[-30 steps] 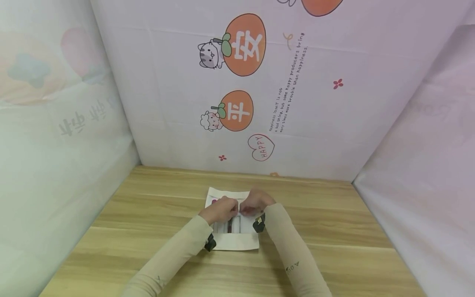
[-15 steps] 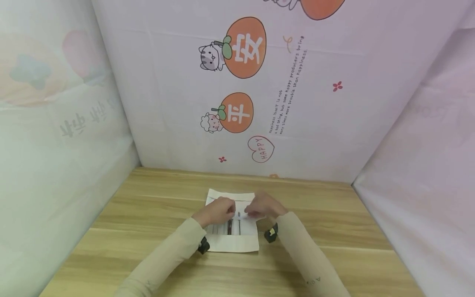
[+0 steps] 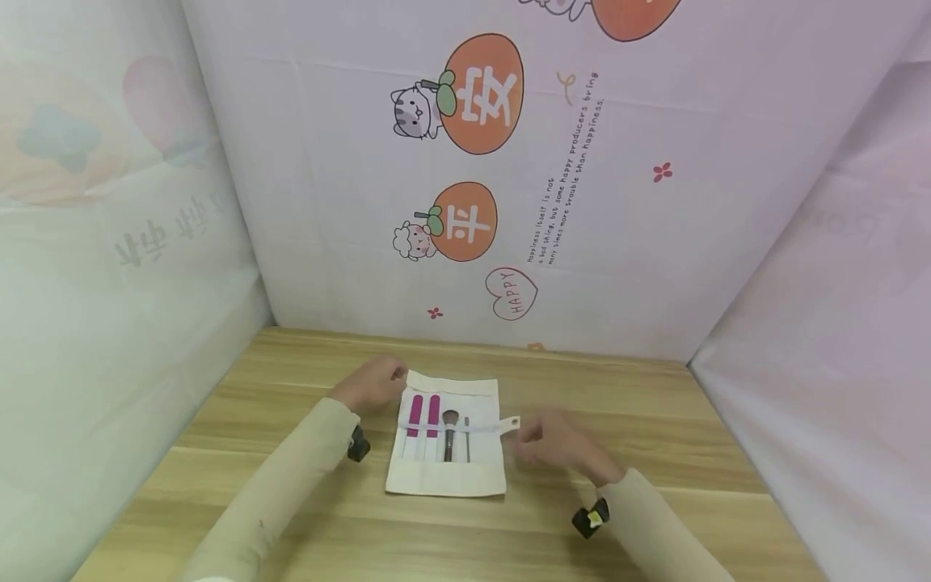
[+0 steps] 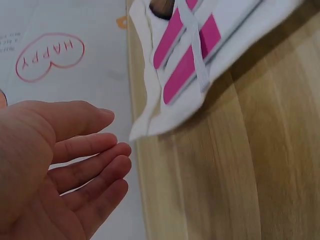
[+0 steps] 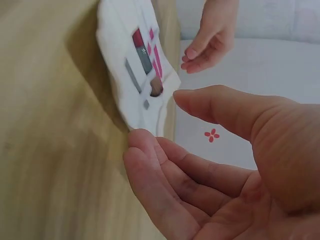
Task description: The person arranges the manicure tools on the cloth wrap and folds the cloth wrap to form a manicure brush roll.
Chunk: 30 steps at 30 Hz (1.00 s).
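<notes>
An off-white cloth roll-up pouch (image 3: pixel 445 480) lies spread flat on the table. Under its white elastic band sit two flat strips with pink ends (image 3: pixel 416 411), a makeup brush (image 3: pixel 450 418) with a dark handle, and a thin tool (image 3: pixel 469 446) whose kind is too small to tell. My left hand (image 3: pixel 377 383) is at the pouch's far left corner; the left wrist view shows its fingers (image 4: pixel 95 172) loosely bent, holding nothing. To the right, beside the snap strap (image 3: pixel 511 423), is my right hand (image 3: pixel 558 441), slightly blurred, its thumb apart from relaxed fingers (image 5: pixel 160 185).
The wood-grain table (image 3: pixel 349 525) extends around the pouch. White printed cloth (image 3: pixel 349 202) stands as a wall behind it, with more cloth on both sides. A dark wrist camera (image 3: pixel 591 517) is strapped at each sleeve.
Both hands were together over the pouch's middle and have parted, left hand to the far left corner, right hand rightward. The brush, pink-ended strips and strap now show fully.
</notes>
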Tool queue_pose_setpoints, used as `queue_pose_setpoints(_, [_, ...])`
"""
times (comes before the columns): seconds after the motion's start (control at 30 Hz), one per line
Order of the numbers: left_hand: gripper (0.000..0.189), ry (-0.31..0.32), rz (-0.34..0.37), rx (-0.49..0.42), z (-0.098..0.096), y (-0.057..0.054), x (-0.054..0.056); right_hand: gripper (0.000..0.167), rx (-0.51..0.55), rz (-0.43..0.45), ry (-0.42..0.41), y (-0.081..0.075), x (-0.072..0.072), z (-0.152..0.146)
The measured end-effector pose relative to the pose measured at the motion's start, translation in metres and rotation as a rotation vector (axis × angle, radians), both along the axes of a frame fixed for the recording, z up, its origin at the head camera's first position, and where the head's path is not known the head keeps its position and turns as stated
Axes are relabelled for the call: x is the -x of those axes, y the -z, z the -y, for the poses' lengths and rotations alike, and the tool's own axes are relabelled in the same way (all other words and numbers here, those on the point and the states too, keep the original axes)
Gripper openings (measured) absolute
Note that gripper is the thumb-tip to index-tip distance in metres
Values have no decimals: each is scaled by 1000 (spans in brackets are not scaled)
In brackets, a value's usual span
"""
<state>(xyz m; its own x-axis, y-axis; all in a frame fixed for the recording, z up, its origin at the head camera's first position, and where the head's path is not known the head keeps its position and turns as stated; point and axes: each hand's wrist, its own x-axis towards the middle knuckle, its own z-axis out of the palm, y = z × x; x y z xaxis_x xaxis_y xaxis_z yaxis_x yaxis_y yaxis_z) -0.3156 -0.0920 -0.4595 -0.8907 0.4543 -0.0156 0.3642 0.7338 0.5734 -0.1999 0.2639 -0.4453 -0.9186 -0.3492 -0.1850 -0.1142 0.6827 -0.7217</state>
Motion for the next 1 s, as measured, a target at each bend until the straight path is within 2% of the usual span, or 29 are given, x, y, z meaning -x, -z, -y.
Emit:
queue_pose_setpoints(0.13, [23,-24,39,-39,7,6,10,10,36,-9,-23,11,-14,-3])
queue_pose_setpoints(0.3, [31,-33,68,-125,6,15,18,14,117,62,10,24,-27,2])
queue_pose_setpoints(0.53, [36,-160,157,-238,-2,33,29,19,190,153,42,31,-38,9])
queue_pose_setpoints(0.7, [37,-231,178,-333,-11,38,28,20,202,138,50,35,-39,13])
queue_pose_setpoints(0.87, [37,-289,185,-388,-18,41,25,20,190,114,83,39,-38,17])
queue_pose_setpoints(1.0, [36,-317,199,-439,-22,43,25,21,283,174,144,46,-35,20])
